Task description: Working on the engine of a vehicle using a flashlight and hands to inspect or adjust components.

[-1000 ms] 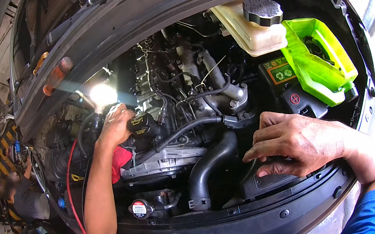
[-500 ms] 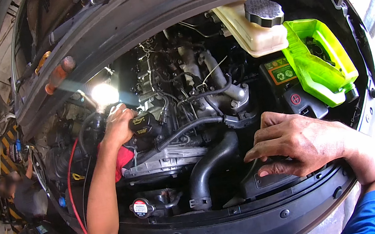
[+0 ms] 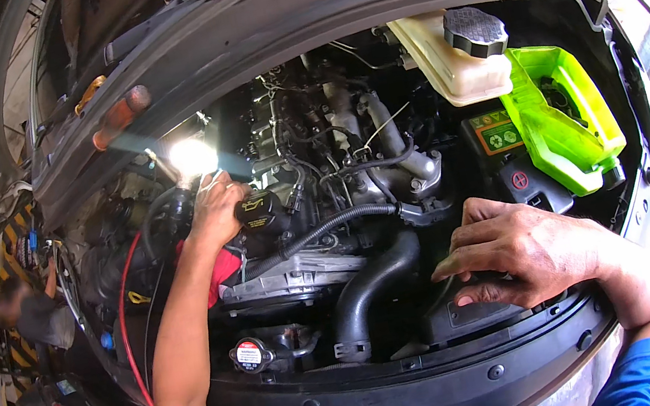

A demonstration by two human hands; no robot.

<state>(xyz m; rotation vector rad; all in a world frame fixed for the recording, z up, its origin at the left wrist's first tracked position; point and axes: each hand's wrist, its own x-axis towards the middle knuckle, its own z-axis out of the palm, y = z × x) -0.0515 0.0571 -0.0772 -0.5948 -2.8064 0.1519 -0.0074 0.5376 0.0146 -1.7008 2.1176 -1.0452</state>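
My left hand [image 3: 215, 209] reaches deep into the open engine bay. Its curled fingers sit right beside the black oil filler cap [image 3: 258, 212] and just below a bright work light [image 3: 192, 156]. Whether it grips anything is hidden by the glare. A red rag [image 3: 223, 266] lies under its wrist. My right hand [image 3: 525, 253] rests palm down on the black air box cover [image 3: 483, 312] near the front panel. Its fingers are spread and it holds nothing. A thick black intake hose [image 3: 368, 289] curves between the two hands.
A pale coolant tank [image 3: 444, 64] with a black cap and a bright green battery cover [image 3: 563, 113] sit at the right. A radiator cap [image 3: 249, 355] is at the front. A red cable [image 3: 127, 312] runs down the left. Another person [image 3: 26, 308] crouches far left.
The view has shifted slightly. My left hand has edged a little closer to the oil filler cap. My right hand has stayed in place.
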